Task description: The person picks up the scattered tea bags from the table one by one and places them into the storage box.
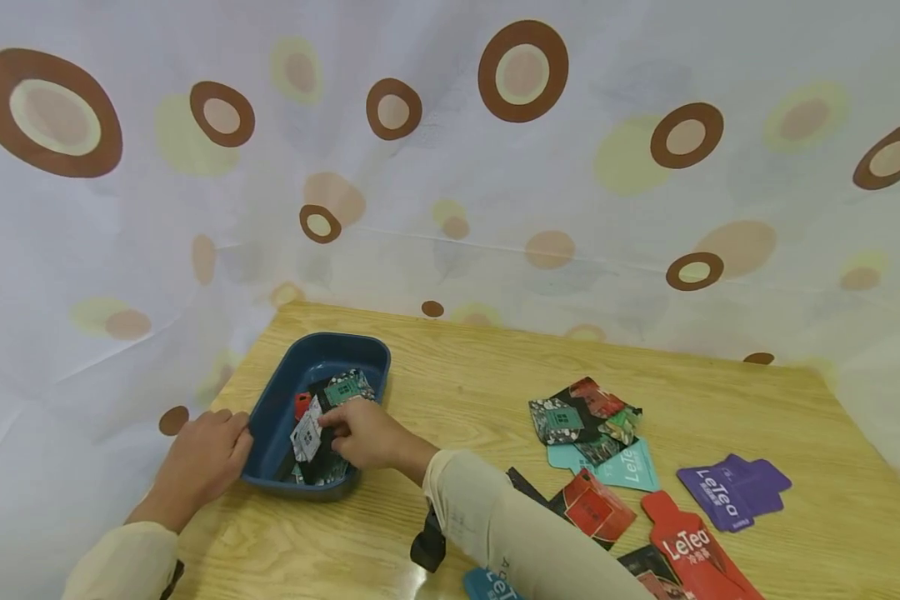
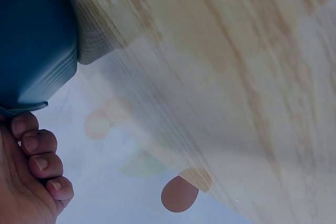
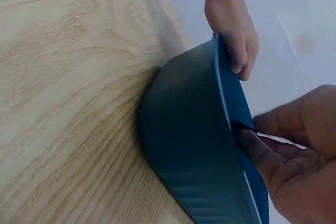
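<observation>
Partly hidden, packet (image 1: 308,433) pinched by right hand (image 1: 369,435); left hand (image 1: 207,452) gripping rim of blue bin (image 1: 270,450)

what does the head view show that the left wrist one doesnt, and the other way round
Head only: the right hand pinching a white-labelled packet, more packets in the blue bin, and the purple packet and red packet on the table.
Left wrist only: the palm side of the left hand, with its fingernails visible.
Both: the blue bin, left hand, wood-grain table and spotted cloth.
</observation>
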A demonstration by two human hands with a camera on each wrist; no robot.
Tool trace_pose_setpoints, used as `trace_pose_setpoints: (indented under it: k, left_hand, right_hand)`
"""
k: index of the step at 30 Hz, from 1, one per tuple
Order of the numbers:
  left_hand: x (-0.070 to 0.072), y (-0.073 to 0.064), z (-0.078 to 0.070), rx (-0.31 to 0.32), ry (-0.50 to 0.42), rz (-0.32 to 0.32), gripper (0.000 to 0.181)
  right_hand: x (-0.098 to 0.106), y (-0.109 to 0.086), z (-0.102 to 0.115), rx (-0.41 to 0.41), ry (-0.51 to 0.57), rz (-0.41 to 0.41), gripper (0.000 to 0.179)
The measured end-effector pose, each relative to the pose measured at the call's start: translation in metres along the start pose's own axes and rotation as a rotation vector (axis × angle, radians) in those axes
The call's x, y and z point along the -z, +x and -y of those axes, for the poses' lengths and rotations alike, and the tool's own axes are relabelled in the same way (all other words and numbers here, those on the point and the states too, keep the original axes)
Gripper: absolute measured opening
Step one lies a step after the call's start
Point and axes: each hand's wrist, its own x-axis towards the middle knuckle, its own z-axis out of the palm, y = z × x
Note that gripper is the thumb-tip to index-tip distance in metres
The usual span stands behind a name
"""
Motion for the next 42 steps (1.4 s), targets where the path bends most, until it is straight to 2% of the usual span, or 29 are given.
trace_pose_setpoints:
  k: [2, 5, 10, 13, 15, 18, 20, 23, 25, 28, 34, 42]
  left_hand:
    - [0.000, 0.000, -0.001, 0.006, 0.004, 0.009, 0.028]
    - [0.001, -0.001, -0.001, 0.011, 0.015, 0.018, 0.027]
    - [0.007, -0.004, 0.004, 0.018, 0.045, 0.032, 0.025]
    - [0.010, -0.004, 0.006, 0.020, 0.058, 0.036, 0.024]
    - [0.011, -0.004, 0.008, 0.018, 0.057, 0.042, 0.024]
    - [0.010, -0.003, 0.010, 0.012, 0.058, 0.046, 0.024]
    - [0.010, -0.003, 0.011, 0.014, 0.066, 0.042, 0.024]
    - [0.010, -0.004, 0.011, 0.015, 0.077, 0.028, 0.024]
    - [0.009, -0.003, 0.010, 0.008, 0.081, 0.025, 0.024]
    - [0.007, -0.001, 0.008, -0.006, 0.071, 0.022, 0.025]
    - [0.003, 0.001, 0.004, -0.004, 0.051, 0.006, 0.027]
    - [-0.001, 0.001, 0.000, -0.008, 0.040, 0.007, 0.028]
  right_hand:
    - [-0.001, -0.002, -0.002, 0.021, -0.009, 0.035, 0.037]
    - [0.009, -0.011, -0.007, 0.048, -0.039, 0.057, 0.036]
    - [0.053, -0.043, -0.021, 0.081, -0.112, 0.042, 0.034]
    - [0.081, -0.070, -0.033, 0.054, -0.181, 0.021, 0.032]
    - [0.095, -0.088, -0.041, 0.021, -0.274, 0.016, 0.031]
    - [0.106, -0.111, -0.053, -0.056, -0.411, 0.074, 0.031]
    - [0.107, -0.121, -0.060, -0.114, -0.493, 0.152, 0.037]
    - [0.103, -0.130, -0.070, -0.206, -0.547, 0.262, 0.051]
    - [0.099, -0.135, -0.077, -0.250, -0.562, 0.294, 0.059]
    - [0.094, -0.139, -0.088, -0.301, -0.557, 0.297, 0.068]
    - [0.090, -0.142, -0.104, -0.280, -0.540, 0.283, 0.070]
    - [0.088, -0.143, -0.112, -0.210, -0.499, 0.239, 0.044]
